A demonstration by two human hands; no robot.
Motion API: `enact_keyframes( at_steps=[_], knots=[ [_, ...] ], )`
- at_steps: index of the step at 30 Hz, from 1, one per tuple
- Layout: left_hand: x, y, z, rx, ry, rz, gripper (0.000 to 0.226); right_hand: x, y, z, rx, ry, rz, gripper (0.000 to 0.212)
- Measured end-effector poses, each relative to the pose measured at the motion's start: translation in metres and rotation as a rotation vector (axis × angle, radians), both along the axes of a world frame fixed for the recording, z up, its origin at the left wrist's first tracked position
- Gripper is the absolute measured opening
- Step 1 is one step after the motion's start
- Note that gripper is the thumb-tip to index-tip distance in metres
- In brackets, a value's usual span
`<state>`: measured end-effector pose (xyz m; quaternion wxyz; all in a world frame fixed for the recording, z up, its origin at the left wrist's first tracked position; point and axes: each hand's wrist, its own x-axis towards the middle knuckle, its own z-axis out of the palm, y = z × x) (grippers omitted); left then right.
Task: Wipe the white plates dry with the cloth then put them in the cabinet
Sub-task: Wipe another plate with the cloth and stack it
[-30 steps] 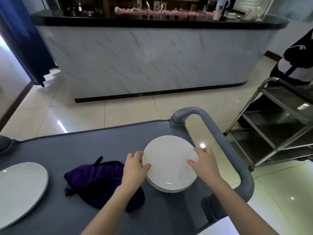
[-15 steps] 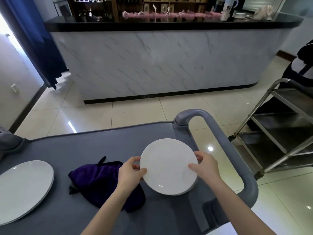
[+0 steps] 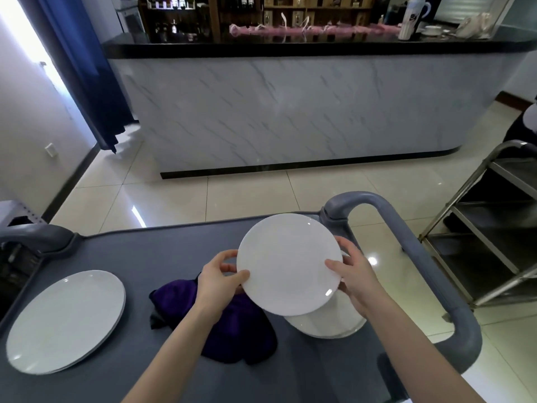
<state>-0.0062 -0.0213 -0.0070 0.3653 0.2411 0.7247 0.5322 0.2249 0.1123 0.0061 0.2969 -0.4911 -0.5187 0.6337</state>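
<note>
One white plate (image 3: 289,264), the object of this step, is held in the air above the grey cart (image 3: 162,251). Its face is tilted toward me and its near right edge overhangs the stack of white plates (image 3: 328,322) resting at the cart's right end. Both hands grip it at opposite rims. The left hand (image 3: 216,282) pinches the left edge, thumb on the upper face and fingers behind; the right hand (image 3: 356,279) does likewise at the right edge. Neither hand is free.

The plate is round, so no long axis governs the grip; the relation that matters is plate to cloth. The purple cloth (image 3: 232,333) lies bunched on the cart, below and to the left of the plate, under the left wrist and forearm and just beside the stack. The left hand is therefore the nearer to it, while the plate and the stack lie between it and the right hand.

I judge that wiping of this plate has not yet begun. One hand must first let go of the rim to take the cloth, probably the left. The right would then carry the plate by one edge, where I would expect a slip.

Farther left on the cart lies a larger white plate (image 3: 66,321), possibly stacked. A steel trolley (image 3: 494,234) stands at right, and a marble-fronted bar (image 3: 290,112) lies across the tiled floor. I can identify no cabinet.
</note>
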Motion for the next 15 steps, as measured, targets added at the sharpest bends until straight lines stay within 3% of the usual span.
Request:
enact_keyframes(
  at_steps=[11,15],
  knots=[
    [-0.071,-0.042,-0.001,0.031,0.028,0.01,0.025,-0.059,-0.026,-0.007,-0.206,0.109,0.001,0.045],
    [-0.099,-0.056,-0.027,-0.169,0.353,-0.019,0.024,-0.065,-0.032,-0.011,-0.212,0.092,-0.029,0.046]
  ],
)
